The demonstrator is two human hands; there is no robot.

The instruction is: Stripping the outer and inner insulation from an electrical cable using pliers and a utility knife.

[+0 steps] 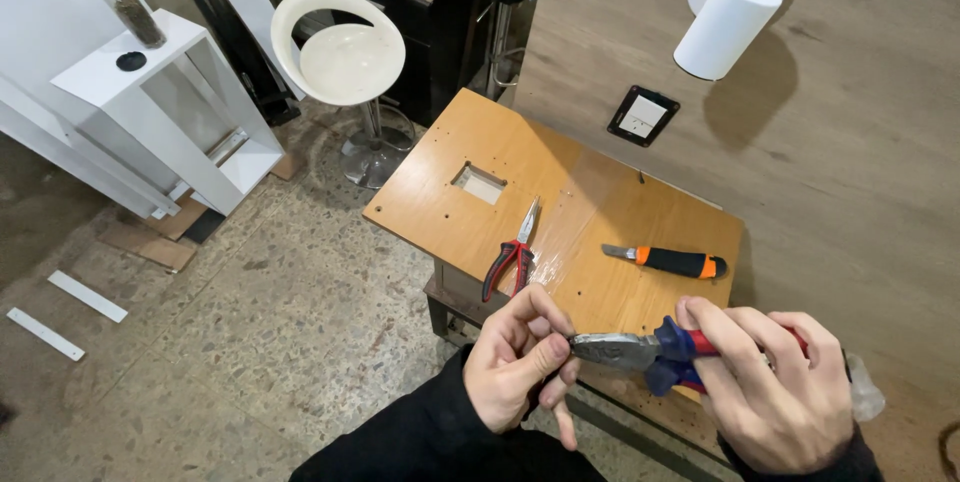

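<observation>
Nearest to me, my right hand [775, 392] wraps tight around the red-and-blue handles of the pliers [640, 350], held level above the near edge of the desk [450, 182]. Pliers' grey jaws point left, straight into my left hand [515, 362]. That hand's grip is pinched shut, thumb and forefinger closed right at the jaw tips; whatever sits between them is too small for me to make out. On the desk beyond, needle-nose pliers [512, 254] with red-and-black handles lie beside a rectangular cutout [479, 183]. A knife [670, 261] with an orange-and-black handle lies to the right of them, apart. Further back, a white stool [340, 52] stands on the floor.
</observation>
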